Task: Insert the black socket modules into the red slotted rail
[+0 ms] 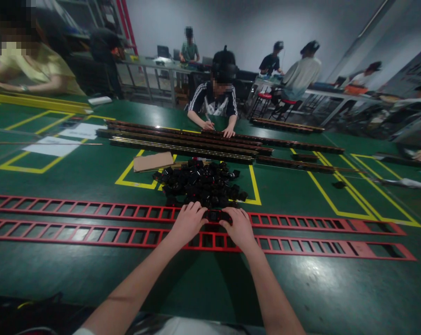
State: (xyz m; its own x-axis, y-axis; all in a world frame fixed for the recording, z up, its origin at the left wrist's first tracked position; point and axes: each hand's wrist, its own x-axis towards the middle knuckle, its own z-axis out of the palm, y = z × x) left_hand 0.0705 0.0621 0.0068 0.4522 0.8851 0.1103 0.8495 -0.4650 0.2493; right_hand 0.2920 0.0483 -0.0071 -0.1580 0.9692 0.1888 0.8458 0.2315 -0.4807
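My left hand (188,220) and my right hand (239,225) rest side by side on the upper red slotted rail (91,209), fingers curled. Between them sits a small black part (216,215), pinched from both sides over a slot of the rail. A second red slotted rail (74,232) runs parallel just below, partly under my wrists. Right behind my hands lies a pile of several small black parts (201,182) on the green table (91,270).
Long dark metal rails (182,142) lie across the table behind the pile, beside a cardboard piece (153,161). A person in a striped top (215,100) works opposite me. Other people sit at the left edge and at far benches. Yellow floor-tape boxes mark the table.
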